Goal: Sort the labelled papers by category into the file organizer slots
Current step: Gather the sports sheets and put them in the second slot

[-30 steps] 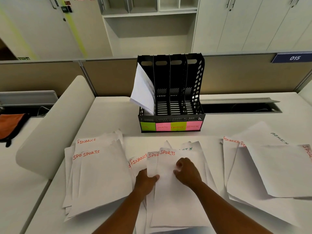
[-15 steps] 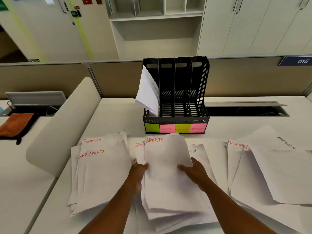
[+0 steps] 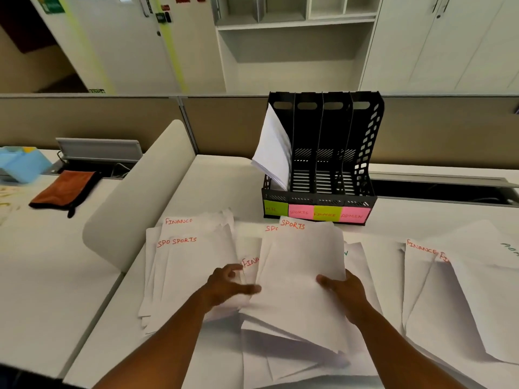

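Note:
A black file organizer [image 3: 362, 153] stands at the back of the desk, its slots tagged HR, SPORTS, FINANCE and ADMIN. White sheets [image 3: 273, 147] lean out of its HR slot. My right hand [image 3: 344, 290] grips the right edge of a thin stack of papers headed SPORTS [image 3: 302, 265], lifted slightly off the middle pile. My left hand [image 3: 229, 284] hovers at the stack's left edge with fingers spread, over a sheet marked FINANCE [image 3: 250, 262]. A left pile [image 3: 193, 265] shows FINANCE and SPORTS headings. A right pile [image 3: 449, 299] shows FINANCE and ADMIN.
A curved white divider [image 3: 140, 209] rises left of the paper piles. An orange-and-black pouch [image 3: 63, 189] and a light blue box [image 3: 24, 165] lie on the neighbouring desk. An open cable trough [image 3: 443, 189] runs behind the organizer on the right.
The SPORTS stack has been lifted off the middle pile and pushed toward the organizer. My left hand has let go of its edge and opened; the camera view shifted right.

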Demonstrator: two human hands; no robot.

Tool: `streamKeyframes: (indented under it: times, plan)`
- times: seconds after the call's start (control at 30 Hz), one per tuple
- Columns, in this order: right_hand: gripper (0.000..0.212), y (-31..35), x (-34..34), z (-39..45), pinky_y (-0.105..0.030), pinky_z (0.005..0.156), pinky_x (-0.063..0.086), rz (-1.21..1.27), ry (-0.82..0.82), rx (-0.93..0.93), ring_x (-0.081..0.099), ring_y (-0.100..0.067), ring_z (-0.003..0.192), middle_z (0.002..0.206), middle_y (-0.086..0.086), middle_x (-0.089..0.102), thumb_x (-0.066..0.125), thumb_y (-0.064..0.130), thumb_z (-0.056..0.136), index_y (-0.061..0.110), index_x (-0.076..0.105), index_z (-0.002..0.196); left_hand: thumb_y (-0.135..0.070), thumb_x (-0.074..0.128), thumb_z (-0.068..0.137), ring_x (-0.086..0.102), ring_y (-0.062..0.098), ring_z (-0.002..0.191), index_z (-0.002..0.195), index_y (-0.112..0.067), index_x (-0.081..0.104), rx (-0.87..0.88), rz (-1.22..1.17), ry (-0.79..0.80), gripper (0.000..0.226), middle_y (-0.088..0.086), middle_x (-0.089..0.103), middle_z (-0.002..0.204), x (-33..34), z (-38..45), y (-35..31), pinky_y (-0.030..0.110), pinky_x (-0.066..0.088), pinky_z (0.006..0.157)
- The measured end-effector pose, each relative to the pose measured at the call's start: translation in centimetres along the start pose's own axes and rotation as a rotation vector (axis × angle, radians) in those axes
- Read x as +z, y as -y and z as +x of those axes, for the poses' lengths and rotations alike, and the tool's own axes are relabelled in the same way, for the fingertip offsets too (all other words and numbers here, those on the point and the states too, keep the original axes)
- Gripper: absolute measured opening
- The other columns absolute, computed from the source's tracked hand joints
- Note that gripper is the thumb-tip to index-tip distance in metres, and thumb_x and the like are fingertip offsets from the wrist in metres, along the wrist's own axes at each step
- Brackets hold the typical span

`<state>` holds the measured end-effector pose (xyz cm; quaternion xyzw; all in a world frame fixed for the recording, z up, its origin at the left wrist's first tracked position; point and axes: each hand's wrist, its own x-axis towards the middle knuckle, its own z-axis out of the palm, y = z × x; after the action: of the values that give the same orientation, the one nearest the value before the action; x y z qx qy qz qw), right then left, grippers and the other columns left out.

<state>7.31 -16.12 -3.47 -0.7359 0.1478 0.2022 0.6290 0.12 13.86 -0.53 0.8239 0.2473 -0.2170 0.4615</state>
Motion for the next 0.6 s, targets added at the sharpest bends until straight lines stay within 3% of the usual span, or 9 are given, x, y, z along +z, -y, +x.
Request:
streamKeyframes:
  times: [0.1,0.17,0.27,0.37,0.47,0.57,0.6]
  plan:
    - [0.045,-0.2,0.2,0.0,-0.042,0.078,0.057,-0.005,-0.029,0.008,0.066,-0.028,0.088,0.099,-0.005,0.069,0.082,0.029,0.072,0.017,0.061,0.11,-0.078,0.08,0.028,0.028,0.028,0.135,0.143,-0.04,0.03,-0.062,0.477,0.105,0.131,0.004,0.026,0.143,-0.6,-0.6,1.0,0.047,0.034,0.111]
    - [0.041,-0.3,0.5,0.0,-0.036,0.071,0.055,-0.042,-0.009,-0.01,0.065,-0.022,0.085,0.098,-0.002,0.068,0.079,0.031,0.074,0.02,0.059,0.109,-0.067,0.085,0.036,0.026,0.028,0.135,0.144,-0.039,0.023,-0.068,0.65,0.133,0.128,0.005,0.024,0.14,-0.6,-0.8,1.3,0.045,0.037,0.109]
    - [0.038,-0.3,0.6,0.1,-0.034,0.07,0.055,-0.101,0.013,-0.02,0.066,-0.023,0.085,0.098,-0.001,0.069,0.079,0.029,0.075,0.021,0.06,0.107,-0.036,0.081,0.068,0.042,0.026,0.128,0.143,-0.033,0.027,-0.049,0.645,0.058,0.092,0.005,0.033,0.139,-0.2,-0.8,1.1,0.037,0.045,0.102]
    - [0.035,-0.4,0.6,0.3,-0.035,0.067,0.056,-0.131,0.038,-0.002,0.066,-0.024,0.083,0.094,-0.002,0.069,0.079,0.024,0.075,0.018,0.062,0.105,-0.03,0.064,0.086,0.054,0.021,0.119,0.134,-0.024,0.045,-0.04,0.592,-0.085,0.052,0.003,0.053,0.135,-0.3,-0.9,0.2,0.031,0.044,0.1]
    - [0.033,-0.6,0.5,0.3,-0.044,0.078,0.058,-0.159,0.061,0.023,0.067,-0.029,0.086,0.098,-0.007,0.07,0.077,0.021,0.076,0.016,0.063,0.105,-0.031,0.064,0.086,0.056,0.023,0.118,0.13,-0.013,0.053,-0.071,0.639,-0.131,0.049,0.006,0.059,0.13,-0.5,-0.5,-1.0,0.029,0.044,0.096]
    - [0.03,-0.8,0.4,0.2,-0.043,0.08,0.057,-0.188,0.054,0.025,0.065,-0.029,0.087,0.1,-0.008,0.069,0.074,0.018,0.078,0.016,0.064,0.106,-0.04,0.065,0.08,0.066,0.022,0.097,0.102,-0.011,0.065,-0.039,0.602,-0.172,0.037,0.007,0.068,0.101,-0.4,-0.4,-2.4,0.025,0.048,0.078]
    - [0.029,-0.8,0.4,0.1,-0.044,0.081,0.056,-0.193,0.053,0.024,0.065,-0.029,0.087,0.1,-0.009,0.069,0.073,0.018,0.078,0.017,0.063,0.106,-0.044,0.063,0.081,0.065,0.022,0.098,0.103,-0.011,0.065,-0.014,0.578,-0.193,0.04,0.008,0.068,0.103,-0.4,-0.2,-2.7,0.026,0.048,0.08]
